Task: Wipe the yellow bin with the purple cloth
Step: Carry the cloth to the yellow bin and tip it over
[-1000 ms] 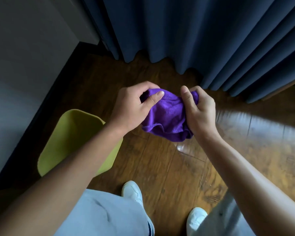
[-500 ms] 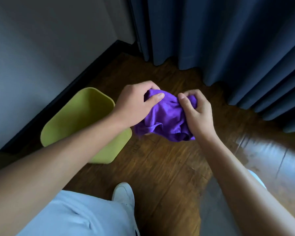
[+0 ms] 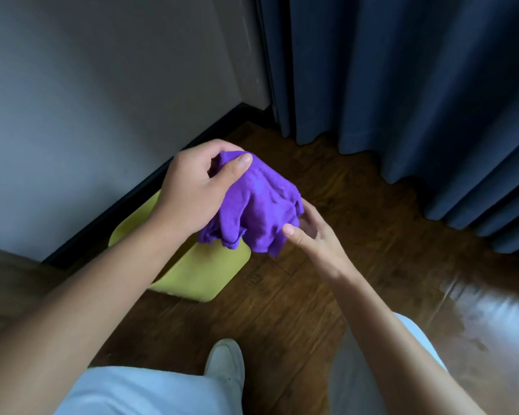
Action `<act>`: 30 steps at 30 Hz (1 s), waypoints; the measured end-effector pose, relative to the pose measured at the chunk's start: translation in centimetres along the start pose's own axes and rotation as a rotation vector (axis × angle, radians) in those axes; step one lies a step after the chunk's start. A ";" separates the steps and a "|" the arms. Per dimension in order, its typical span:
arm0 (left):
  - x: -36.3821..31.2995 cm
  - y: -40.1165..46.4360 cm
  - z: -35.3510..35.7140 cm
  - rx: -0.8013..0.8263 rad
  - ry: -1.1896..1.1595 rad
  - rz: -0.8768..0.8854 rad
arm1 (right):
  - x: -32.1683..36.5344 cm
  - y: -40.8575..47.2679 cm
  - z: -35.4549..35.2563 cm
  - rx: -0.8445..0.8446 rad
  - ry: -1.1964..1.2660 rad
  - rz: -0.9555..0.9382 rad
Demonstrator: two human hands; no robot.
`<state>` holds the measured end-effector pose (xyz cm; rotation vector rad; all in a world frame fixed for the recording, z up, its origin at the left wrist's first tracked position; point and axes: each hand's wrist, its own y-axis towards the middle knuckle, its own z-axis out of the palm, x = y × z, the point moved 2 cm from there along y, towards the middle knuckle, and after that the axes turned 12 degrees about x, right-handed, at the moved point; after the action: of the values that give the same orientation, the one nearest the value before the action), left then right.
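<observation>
No wiping is yet begun: the purple cloth [image 3: 261,211] is gripped bunched by the left hand [image 3: 192,190] above the yellow bin [image 3: 204,274], with the loosely open right hand [image 3: 312,235] touching it at 4 o'clock.

No readable text anywhere (no labels).

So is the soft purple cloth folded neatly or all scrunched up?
Scrunched up. The soft purple cloth hangs in wrinkled bunches from the left hand, which grips its top; the right hand touches its side.

Dim room, soft cool light from the right. A bright sheen glares off the wooden floor [image 3: 477,319] at lower right. The wall [image 3: 72,100] is shadowed; wide-angle stretching bends the edges; focus slightly soft.
</observation>
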<state>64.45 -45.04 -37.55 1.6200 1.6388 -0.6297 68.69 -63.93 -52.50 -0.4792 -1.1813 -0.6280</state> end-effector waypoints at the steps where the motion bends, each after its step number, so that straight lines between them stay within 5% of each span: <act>1: 0.0 -0.2 -0.3 0.001 -0.035 0.006 | -0.3 0.0 0.4 0.031 0.029 0.017; 10: 2.7 -1.9 -1.4 0.188 -0.146 -0.144 | -0.1 0.4 2.6 0.005 0.449 -0.001; 24: 10.8 -4.0 -1.8 0.302 0.053 -0.562 | -1.6 0.3 1.8 -0.194 0.265 -0.024; 30: 14.5 -5.6 -0.9 0.556 0.510 -0.426 | -2.6 -0.5 -1.0 -0.369 0.099 -0.011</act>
<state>59.74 -35.76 -49.16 1.9416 2.3731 -1.0171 68.42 -64.43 -55.23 -0.7437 -0.9764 -0.8759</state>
